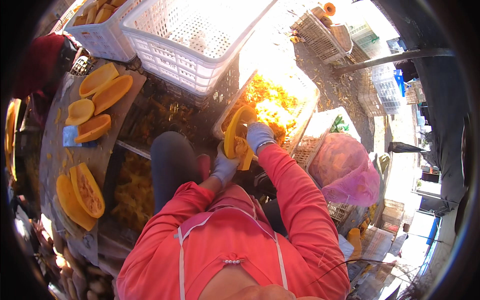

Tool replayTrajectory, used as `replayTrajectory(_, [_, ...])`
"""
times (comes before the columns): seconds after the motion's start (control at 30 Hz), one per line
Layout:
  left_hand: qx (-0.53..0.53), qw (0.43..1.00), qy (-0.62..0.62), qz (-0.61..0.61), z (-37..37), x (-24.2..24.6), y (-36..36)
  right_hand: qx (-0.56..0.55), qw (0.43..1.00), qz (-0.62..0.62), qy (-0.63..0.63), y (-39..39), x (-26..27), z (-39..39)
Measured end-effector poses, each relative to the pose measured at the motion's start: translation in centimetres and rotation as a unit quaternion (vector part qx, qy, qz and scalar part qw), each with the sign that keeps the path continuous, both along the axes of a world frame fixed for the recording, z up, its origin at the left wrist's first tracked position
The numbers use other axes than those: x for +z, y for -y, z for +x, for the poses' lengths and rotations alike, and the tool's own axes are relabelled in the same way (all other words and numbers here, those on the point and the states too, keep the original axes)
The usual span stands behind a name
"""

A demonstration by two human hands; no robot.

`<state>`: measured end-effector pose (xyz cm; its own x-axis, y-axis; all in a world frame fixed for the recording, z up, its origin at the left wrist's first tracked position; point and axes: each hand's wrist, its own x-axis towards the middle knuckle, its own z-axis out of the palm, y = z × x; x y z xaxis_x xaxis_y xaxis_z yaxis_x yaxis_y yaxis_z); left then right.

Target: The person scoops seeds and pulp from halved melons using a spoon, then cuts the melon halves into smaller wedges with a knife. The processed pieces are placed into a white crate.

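Note:
My left hand [226, 164], in a pale work glove, grips a long half of orange squash [232, 134] by its rind. The cut face is turned to the right, and stringy seed pulp [240, 147] shows in its lower hollow. My right hand [259, 135], also gloved, is curled at the open side of the squash. Its fingertips are hidden, and whether it holds a tool cannot be made out. Just beyond both hands is a crate [315, 98] heaped with orange pulp [272, 98], partly washed out by sunlight.
Cut squash halves [112, 94] lie on a board [125, 98] to my left, some with seeds. White plastic crates [168, 62] stand ahead. A pink mesh sack [343, 168] bulges at my right. A person's dark red sleeve [39, 63] shows at far left.

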<state>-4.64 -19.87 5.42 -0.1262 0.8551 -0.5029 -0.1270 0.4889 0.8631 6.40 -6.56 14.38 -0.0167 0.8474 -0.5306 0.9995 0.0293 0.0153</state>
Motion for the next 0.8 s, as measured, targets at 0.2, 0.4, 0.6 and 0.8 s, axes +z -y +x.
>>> replayTrajectory(0.2, [0.026,0.998,0.056,0.000,0.1,1.2,-0.2,0.052,0.998,-0.030,-0.037,6.3,1.5,0.4])
replayTrajectory(0.4, [0.036,0.985,0.168,-0.022,-0.3,-1.2,-0.4,0.095,0.994,-0.018,-0.047,-0.2,3.3,1.6])
replayTrajectory(0.6, [0.049,0.963,0.258,-0.054,-0.8,-1.8,-1.0,0.060,0.996,0.026,-0.064,0.5,0.4,-1.0])
replayTrajectory(0.8, [0.000,0.989,0.150,-0.012,-1.0,-2.6,-0.6,0.143,0.987,-0.063,-0.034,3.8,3.2,0.6])
